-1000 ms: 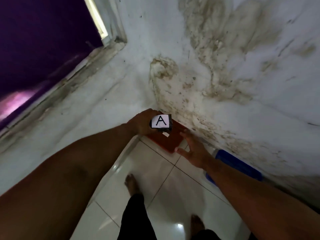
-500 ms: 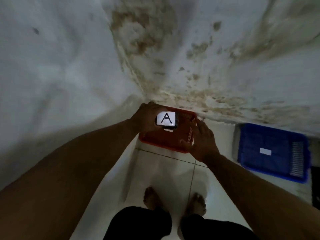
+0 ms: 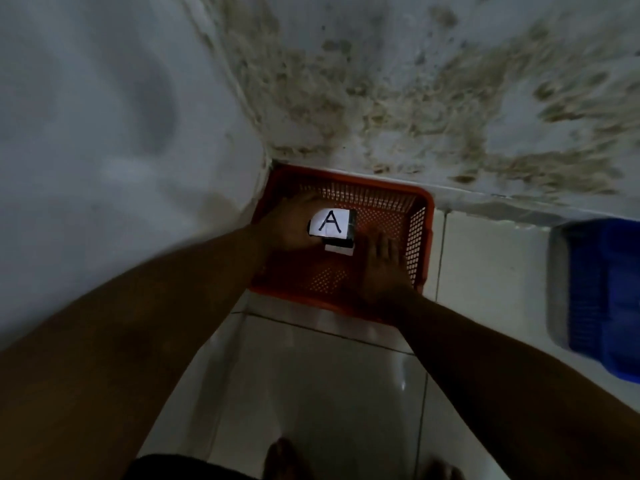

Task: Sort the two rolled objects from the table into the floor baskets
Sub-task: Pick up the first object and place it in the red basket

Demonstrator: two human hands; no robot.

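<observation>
Half a second ago the red basket (image 3: 420, 216) was a small patch beyond my knuckles, with my right hand (image 3: 382, 268) hovering at its near right corner; now it fills the middle of what I see, tucked into the corner where the two stained walls (image 3: 381, 98) meet, and both my hands are down inside its rim. The blue basket (image 3: 602, 299), which was plainly in view to the right, has slid to the edge and is blurred. I take that to mean I have bent lower and brought the load over the right bin, so the first of the two rolls is about to be set down; only the release is left for this one, and the second roll, which I cannot see from here, is yet to be fetched. My left hand (image 3: 294, 225) is closed around the roll (image 3: 337, 225), fingers wrapped over its far side. My right hand lies flat with fingers spread, holding nothing, just beside the roll's right end and over the basket's mesh floor. The roll itself is dark, nearly black, with a white paper label bearing a black letter A facing up at me. A smaller white tag (image 3: 339, 250) shows just under it; whether it sits on the roll or on the basket floor I cannot tell. Whether the roll already touches the floor of the basket is also unclear.
</observation>
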